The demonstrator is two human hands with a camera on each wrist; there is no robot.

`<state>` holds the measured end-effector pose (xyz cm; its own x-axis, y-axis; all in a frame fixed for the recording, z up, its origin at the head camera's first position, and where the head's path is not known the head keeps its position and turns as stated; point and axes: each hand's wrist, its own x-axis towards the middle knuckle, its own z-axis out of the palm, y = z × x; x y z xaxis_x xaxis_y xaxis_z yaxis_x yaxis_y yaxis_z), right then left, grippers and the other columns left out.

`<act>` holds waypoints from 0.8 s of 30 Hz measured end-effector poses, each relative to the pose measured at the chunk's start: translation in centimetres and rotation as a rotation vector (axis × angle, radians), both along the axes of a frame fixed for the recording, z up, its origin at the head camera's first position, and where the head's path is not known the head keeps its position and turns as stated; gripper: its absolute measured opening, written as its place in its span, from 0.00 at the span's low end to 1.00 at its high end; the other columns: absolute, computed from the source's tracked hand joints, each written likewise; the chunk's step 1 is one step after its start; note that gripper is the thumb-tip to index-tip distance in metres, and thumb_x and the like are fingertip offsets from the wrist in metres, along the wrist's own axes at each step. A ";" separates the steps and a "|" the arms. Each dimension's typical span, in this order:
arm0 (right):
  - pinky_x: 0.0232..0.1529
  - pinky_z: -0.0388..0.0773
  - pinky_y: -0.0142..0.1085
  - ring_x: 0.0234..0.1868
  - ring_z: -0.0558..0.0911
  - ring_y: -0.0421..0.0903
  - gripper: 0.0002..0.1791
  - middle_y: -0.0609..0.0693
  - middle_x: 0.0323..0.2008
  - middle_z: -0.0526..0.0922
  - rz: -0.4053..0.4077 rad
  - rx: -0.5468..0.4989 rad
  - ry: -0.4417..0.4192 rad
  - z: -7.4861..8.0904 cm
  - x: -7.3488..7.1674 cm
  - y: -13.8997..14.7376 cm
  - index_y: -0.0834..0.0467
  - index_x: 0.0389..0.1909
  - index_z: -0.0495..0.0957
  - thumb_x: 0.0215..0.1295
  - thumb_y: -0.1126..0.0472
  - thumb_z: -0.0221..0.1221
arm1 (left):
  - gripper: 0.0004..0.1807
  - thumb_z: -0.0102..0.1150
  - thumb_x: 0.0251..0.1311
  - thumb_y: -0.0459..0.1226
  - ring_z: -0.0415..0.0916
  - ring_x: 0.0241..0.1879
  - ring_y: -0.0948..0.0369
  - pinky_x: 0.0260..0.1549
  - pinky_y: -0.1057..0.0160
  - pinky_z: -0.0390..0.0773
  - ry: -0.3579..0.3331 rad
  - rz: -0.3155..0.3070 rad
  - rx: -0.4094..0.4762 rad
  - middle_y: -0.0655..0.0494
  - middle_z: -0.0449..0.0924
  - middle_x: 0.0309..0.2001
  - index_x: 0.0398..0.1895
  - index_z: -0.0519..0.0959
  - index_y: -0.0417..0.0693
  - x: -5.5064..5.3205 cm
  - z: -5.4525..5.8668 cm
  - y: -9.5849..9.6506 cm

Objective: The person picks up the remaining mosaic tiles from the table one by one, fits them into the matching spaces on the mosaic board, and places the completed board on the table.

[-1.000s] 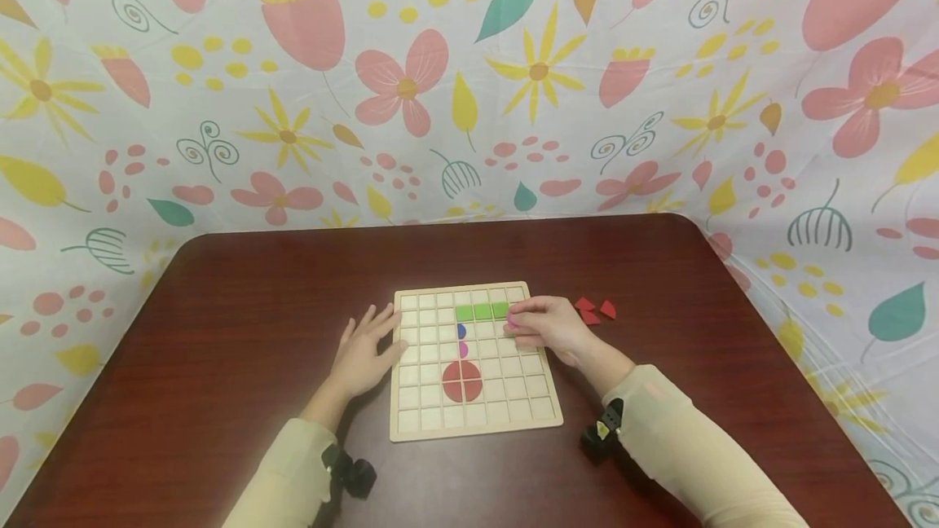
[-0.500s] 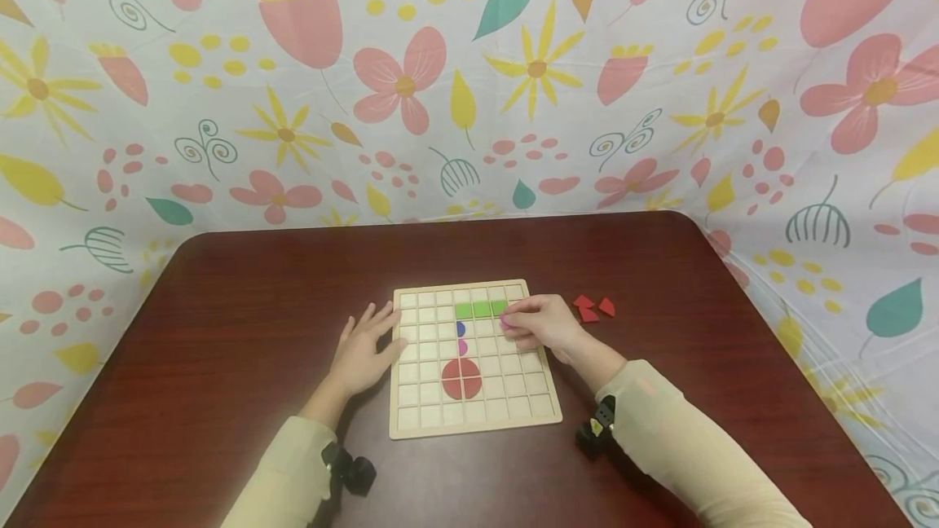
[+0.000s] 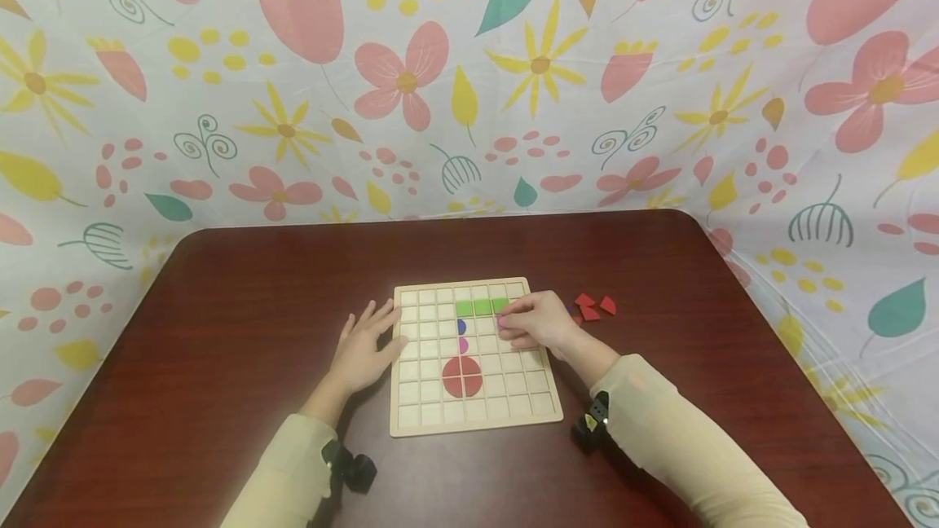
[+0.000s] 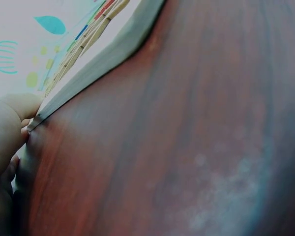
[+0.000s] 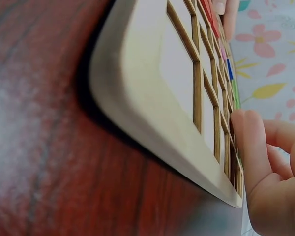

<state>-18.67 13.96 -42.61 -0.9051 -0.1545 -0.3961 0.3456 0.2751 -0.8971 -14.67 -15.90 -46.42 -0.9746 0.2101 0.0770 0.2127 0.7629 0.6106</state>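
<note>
A pale wooden grid board [image 3: 433, 415] lies flat on the table. My right hand [image 3: 541, 323] pinches a small magenta piece [image 3: 502, 322] low over the board's right part, just below the green squares [image 3: 481, 307]. In the right wrist view the thumb and fingers [image 5: 248, 130] meet at the board's surface and hide the piece. My left hand [image 3: 363, 351] rests against the board's left edge with its fingers spread. Seated in the grid are a blue half-circle [image 3: 461, 327], a magenta half-circle [image 3: 463, 345] and a red circle made of quarter pieces [image 3: 453, 386].
Several loose red quarter pieces [image 3: 589, 313] lie on the table right of the board, with a bit of blue showing beside them, partly behind the right hand. The dark wooden table [image 3: 293, 267] meets a floral cloth [image 3: 469, 169] at the back.
My right hand has shifted slightly left with the magenta piece, to below the rightmost green square. The left hand stays at the board's edge.
</note>
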 end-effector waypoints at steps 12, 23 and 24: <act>0.18 0.80 0.33 0.19 0.83 0.41 0.08 0.54 0.26 0.86 -0.007 0.176 0.075 0.0 0.1 -0.7 0.64 0.37 0.83 0.56 0.66 0.65 | 0.29 0.53 0.64 0.47 0.47 0.74 0.46 0.69 0.37 0.38 -0.012 0.004 -0.003 0.51 0.59 0.71 0.67 0.67 0.49 0.0 0.2 0.1; 0.16 0.78 0.32 0.15 0.80 0.41 0.06 0.52 0.20 0.83 -0.036 0.273 0.108 -0.2 0.1 -1.1 0.61 0.32 0.84 0.54 0.63 0.67 | 0.29 0.53 0.64 0.48 0.47 0.74 0.47 0.69 0.38 0.38 -0.016 0.006 -0.012 0.51 0.59 0.71 0.68 0.66 0.50 -0.1 0.2 0.0; 0.16 0.78 0.32 0.15 0.80 0.41 0.06 0.52 0.20 0.83 -0.035 0.281 0.112 -0.2 0.1 -1.2 0.61 0.31 0.84 0.54 0.63 0.67 | 0.29 0.53 0.64 0.48 0.47 0.74 0.47 0.69 0.38 0.38 -0.016 0.006 -0.013 0.51 0.59 0.71 0.68 0.66 0.50 -0.1 0.2 0.0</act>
<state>-18.57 12.80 -42.84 -0.9485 -0.0211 -0.3161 0.2623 0.5074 -0.8208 -14.75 -15.87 -46.26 -0.9770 0.2050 0.0589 0.1984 0.7719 0.6041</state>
